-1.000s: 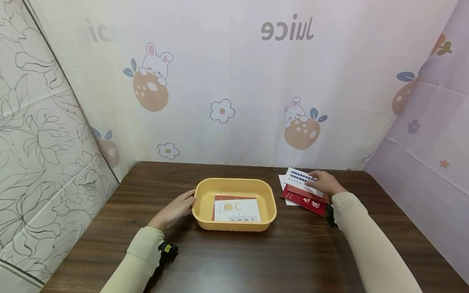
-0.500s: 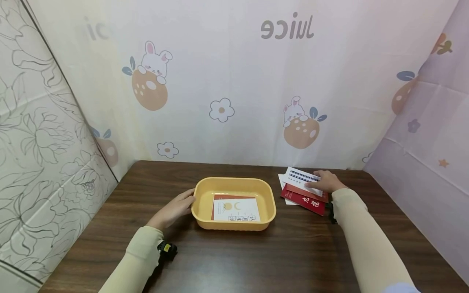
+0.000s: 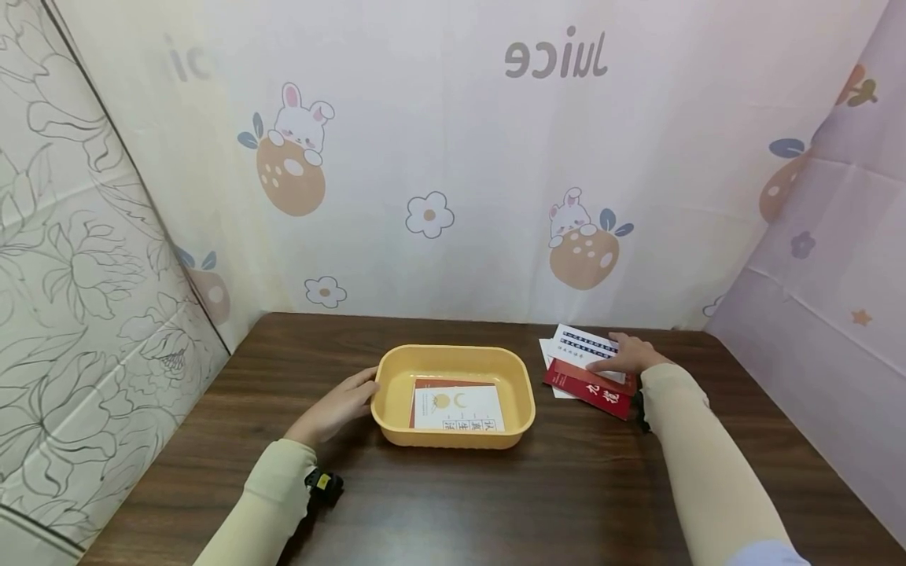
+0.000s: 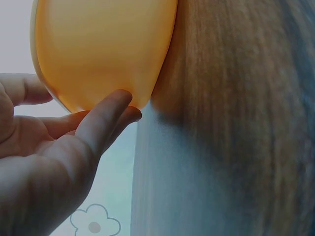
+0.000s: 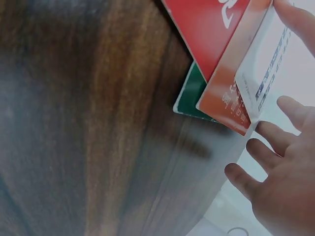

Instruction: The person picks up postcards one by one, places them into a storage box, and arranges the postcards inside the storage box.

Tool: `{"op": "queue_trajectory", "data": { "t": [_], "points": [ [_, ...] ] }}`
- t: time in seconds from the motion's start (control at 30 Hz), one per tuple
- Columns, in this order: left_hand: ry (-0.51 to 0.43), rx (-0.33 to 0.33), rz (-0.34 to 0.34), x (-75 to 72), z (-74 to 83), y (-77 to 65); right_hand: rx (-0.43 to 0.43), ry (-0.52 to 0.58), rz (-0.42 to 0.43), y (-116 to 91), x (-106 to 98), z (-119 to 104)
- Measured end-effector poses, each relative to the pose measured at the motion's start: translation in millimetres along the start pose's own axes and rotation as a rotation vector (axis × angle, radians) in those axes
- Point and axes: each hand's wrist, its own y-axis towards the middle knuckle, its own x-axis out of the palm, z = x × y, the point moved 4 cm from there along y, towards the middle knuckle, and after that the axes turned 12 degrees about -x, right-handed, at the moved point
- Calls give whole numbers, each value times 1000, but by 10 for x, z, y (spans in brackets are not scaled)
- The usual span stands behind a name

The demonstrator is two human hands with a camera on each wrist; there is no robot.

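Observation:
In the head view my left hand point(image 3: 338, 407) touches the left end of a yellow plastic basin point(image 3: 453, 355). The left wrist view shows its straight fingers point(image 4: 106, 118) against the outer wall. Inside the basin, a white card point(image 3: 460, 409) with an orange print lies over a reddish one. To the right, my right hand point(image 3: 630, 355) reaches over a fanned pile of cards, thumb and fingers spread apart. A white card point(image 3: 582, 347) with blue print lies uppermost, beside a red card point(image 3: 591, 391) with white characters. The right wrist view also shows an orange card point(image 5: 231, 93) and a green card point(image 5: 192, 96).
The dark wooden table point(image 3: 453, 503) extends around basin and pile. A printed curtain point(image 3: 481, 157) hangs along its back edge, with fabric panels on both sides. Black wrist cameras point(image 3: 324, 485) sit on the sleeves.
My right hand has shifted slightly to the right, and its thumb has moved lower across the cards, further from the fingers. The left hand and basin stay in place.

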Motion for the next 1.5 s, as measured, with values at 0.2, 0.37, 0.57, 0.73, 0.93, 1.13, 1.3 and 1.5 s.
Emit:
{"op": "queue_trajectory", "data": {
  "t": [0.2,0.37,0.57,0.73,0.93,1.13,1.3,1.5],
  "points": [
    [13,1,-4,-1,-2,-9,4,2,-21,-21,22,13],
    [17,5,-7,-2,4,-14,-16,-25,15,-52,7,-12],
    [10,4,-3,-14,-3,8,-21,-25,80,-9,-17,50],
    [7,4,1,-5,5,7,-23,-55,138,27,-47,112],
    [4,1,1,3,-7,19,-27,-44,233,-24,-90,111],
    [17,14,-8,-2,4,13,-31,33,246,-14,-108,101],
    [16,9,-11,-5,-1,8,-38,147,244,2,-98,105],
    [12,11,-15,-3,-1,3,-36,204,252,-7,-99,61]
  ]
}}
